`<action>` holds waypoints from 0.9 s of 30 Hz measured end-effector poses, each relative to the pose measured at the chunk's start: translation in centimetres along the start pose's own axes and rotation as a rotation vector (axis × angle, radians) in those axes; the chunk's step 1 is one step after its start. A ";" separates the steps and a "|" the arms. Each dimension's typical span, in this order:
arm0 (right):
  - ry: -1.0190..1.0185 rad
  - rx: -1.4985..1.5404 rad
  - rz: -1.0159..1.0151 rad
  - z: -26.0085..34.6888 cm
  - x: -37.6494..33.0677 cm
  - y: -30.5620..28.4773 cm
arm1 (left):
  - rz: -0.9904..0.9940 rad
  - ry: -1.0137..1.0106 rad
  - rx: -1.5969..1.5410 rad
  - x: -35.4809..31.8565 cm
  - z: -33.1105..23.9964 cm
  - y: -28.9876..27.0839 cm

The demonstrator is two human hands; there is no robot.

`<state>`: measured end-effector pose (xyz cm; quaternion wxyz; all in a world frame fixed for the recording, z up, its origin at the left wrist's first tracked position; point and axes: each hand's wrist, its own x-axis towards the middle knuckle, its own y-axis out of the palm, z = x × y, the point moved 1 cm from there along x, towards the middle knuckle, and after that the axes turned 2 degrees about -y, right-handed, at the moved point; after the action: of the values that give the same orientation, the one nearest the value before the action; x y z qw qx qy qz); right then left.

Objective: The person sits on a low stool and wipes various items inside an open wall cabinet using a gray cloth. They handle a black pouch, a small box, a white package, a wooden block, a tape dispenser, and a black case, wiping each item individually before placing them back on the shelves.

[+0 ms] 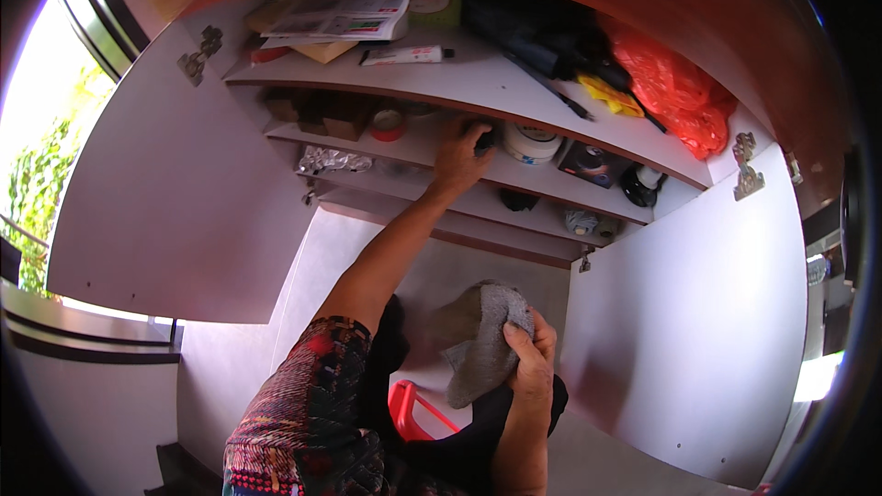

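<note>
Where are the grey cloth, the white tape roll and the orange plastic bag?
grey cloth (pixel 487 340), head view, middle of the bunched fabric held in the right hand.
white tape roll (pixel 531 141), head view, top face of the roll on the second shelf.
orange plastic bag (pixel 675 87), head view, crumpled middle, top shelf right.

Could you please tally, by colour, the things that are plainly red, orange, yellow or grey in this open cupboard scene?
Red: 2, the red-lidded jar and the red stool.
Orange: 1, the orange plastic bag.
Yellow: 1, the yellow item beside the bag.
Grey: 1, the grey cloth in the right hand.
Total: 5.
</note>
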<state>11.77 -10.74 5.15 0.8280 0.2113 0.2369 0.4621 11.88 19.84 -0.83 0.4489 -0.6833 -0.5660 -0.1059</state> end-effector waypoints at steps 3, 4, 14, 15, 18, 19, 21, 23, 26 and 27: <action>0.015 0.010 0.017 0.1 0.0 0.0 | -0.041 0.063 0.022 0.0 -0.3 0.1; 0.019 0.014 0.027 0.2 0.0 -0.1 | -0.029 0.037 0.018 -0.1 -0.4 0.2; 0.028 -0.008 0.014 -0.3 -0.2 0.0 | 0.019 -0.017 0.015 -0.2 -0.7 -0.2; 0.029 -0.021 0.034 -0.1 -0.2 0.1 | 0.020 -0.009 0.012 -0.1 -0.8 -0.2; 0.034 -0.061 0.074 0.3 -0.1 0.0 | 0.049 -0.052 -0.036 -0.2 -1.0 -0.3; 0.038 -0.077 0.071 0.1 -0.2 -0.2 | 0.054 -0.045 -0.015 -0.3 -0.8 -0.1; 0.093 -0.043 0.070 0.5 -0.4 0.5 | 0.065 -0.031 0.021 -0.3 0.2 0.2; 0.074 -0.041 0.060 0.0 -0.4 0.1 | 0.081 -0.020 -0.038 -0.1 0.4 0.6; 0.084 -0.056 0.098 0.3 -0.2 0.3 | 0.082 -0.013 -0.070 0.0 0.6 0.6; 0.082 -0.075 0.104 0.2 -0.1 0.1 | 0.079 -0.014 -0.077 0.0 0.5 0.8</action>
<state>11.73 -10.84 5.37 0.8000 0.1730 0.2417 0.5212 12.36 20.25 -1.46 0.4222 -0.7226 -0.5373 -0.1049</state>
